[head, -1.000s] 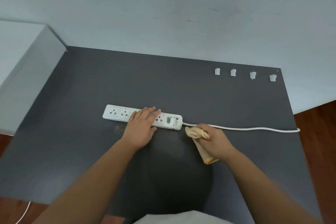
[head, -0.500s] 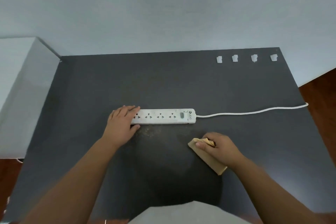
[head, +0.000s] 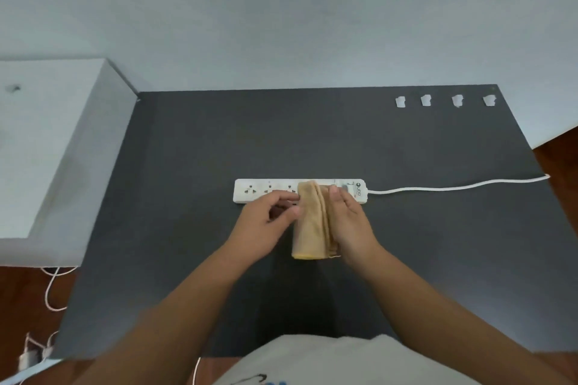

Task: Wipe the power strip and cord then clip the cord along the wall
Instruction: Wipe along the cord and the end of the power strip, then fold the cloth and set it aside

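Observation:
A white power strip lies across the middle of the dark table. Its white cord runs right to the table's edge. A folded tan cloth hangs in front of the strip's middle and hides part of it. My right hand grips the cloth along its right side. My left hand pinches the cloth's left edge. Several white cord clips sit in a row at the table's far right, by the wall.
A white box-like surface borders the table's left side. Thin white cables and a plug lie on the wooden floor at lower left. Wooden floor shows beyond the right edge.
My left hand left the strip's left end and came to the cloth. My right hand lifted the cloth off the table and holds it over the strip's middle.

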The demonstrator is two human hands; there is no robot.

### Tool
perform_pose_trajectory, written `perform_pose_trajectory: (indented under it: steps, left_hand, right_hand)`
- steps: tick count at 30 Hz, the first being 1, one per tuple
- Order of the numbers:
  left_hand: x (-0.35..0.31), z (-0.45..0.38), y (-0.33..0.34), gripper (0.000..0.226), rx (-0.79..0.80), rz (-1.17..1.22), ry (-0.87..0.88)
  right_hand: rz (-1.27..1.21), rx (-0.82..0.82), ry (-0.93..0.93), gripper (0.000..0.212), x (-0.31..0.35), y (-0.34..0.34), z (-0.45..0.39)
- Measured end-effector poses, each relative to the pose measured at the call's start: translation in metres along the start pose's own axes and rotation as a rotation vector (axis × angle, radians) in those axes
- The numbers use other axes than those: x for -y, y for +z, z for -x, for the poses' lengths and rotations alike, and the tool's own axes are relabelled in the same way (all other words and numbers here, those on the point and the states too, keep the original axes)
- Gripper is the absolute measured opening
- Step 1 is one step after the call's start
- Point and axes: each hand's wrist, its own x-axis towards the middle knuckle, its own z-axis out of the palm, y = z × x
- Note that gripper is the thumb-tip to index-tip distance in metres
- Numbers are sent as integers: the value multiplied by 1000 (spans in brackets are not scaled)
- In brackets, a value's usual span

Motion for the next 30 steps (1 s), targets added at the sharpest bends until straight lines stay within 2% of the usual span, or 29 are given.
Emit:
perform_pose_trajectory:
  steps: [2, 4, 6, 9, 13, 15, 17, 21, 24, 27, 30]
  left_hand:
    - [-7, 9, 0, 17, -47, 199, -50]
    - [-12, 17, -8, 24, -53, 364, -99]
    - [-15, 24, -20, 32, -54, 506, -152]
    - [-10, 34, -43, 28, -138, 697, -223]
    - [16, 54, -80, 23, -332, 734, -306]
    - [35, 69, -98, 20, -436, 665, -337]
    - [58, 88, -114, 20, -508, 496, -363]
    - [93, 118, -131, 24, -514, 69, -434]
    - [114, 135, -136, 17, -466, -118, -524]
    - [133, 142, -134, 24, -416, -228, -577]
    - [150, 142, -129, 30, -433, -302, -527]
  right_hand:
    - [-108, 46, 37, 30, 11, 19, 1]
    - [-239, 142, 78, 24, 21, 35, 0]
    - [-317, 253, 119, 25, 30, 49, -1]
    - [-383, 391, 182, 28, 44, 72, 1]
    - [-312, 458, 220, 25, 53, 99, -4]
    - [-201, 452, 201, 22, 48, 114, -6]
    - [-20, 448, 183, 21, 33, 133, -6]
    - [254, 505, 208, 23, -8, 165, 6]
    - [415, 511, 252, 24, -33, 185, 12]
    - [709, 498, 57, 22, -48, 195, 9]
    - [926, 508, -129, 22, -49, 197, 7]
